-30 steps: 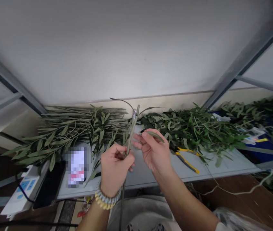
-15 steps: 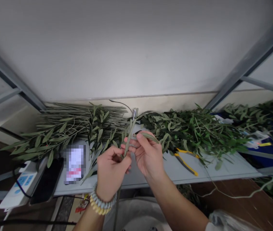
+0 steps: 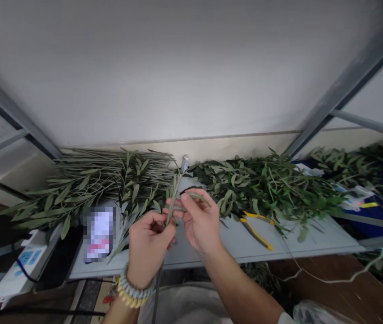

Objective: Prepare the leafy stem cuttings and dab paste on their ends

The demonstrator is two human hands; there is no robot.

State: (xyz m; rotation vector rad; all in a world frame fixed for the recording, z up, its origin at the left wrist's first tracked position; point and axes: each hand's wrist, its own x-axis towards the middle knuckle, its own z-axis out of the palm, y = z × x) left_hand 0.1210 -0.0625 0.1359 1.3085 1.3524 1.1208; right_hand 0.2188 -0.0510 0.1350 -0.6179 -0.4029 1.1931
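Observation:
My left hand [image 3: 151,240] is closed around a green leafy stem [image 3: 174,198], which stands tilted and runs down below the fist. Beside it, my right hand [image 3: 200,220] pinches a narrow leaf [image 3: 198,196] between thumb and fingers, its fingertips close against the stem. Both hands are over the front part of a grey shelf [image 3: 227,246]. Left of them lies a pile of long stems [image 3: 110,164] with leaves toward the front. To their right spreads a heap of leafy sprigs [image 3: 252,180].
Yellow-handled pliers [image 3: 257,231] lie on the shelf to the right. At the left are a pixelated phone-like object [image 3: 99,234], a dark phone [image 3: 59,258] and a white power strip [image 3: 25,263]. Metal posts [image 3: 326,99] flank the shelf, with a wall behind. A pale cord [image 3: 340,281] hangs at the right.
The view has shifted slightly, so everything sits a little further left. My hands keep the same hold; the upper end of the stem has tilted slightly and shows fewer spread leaves.

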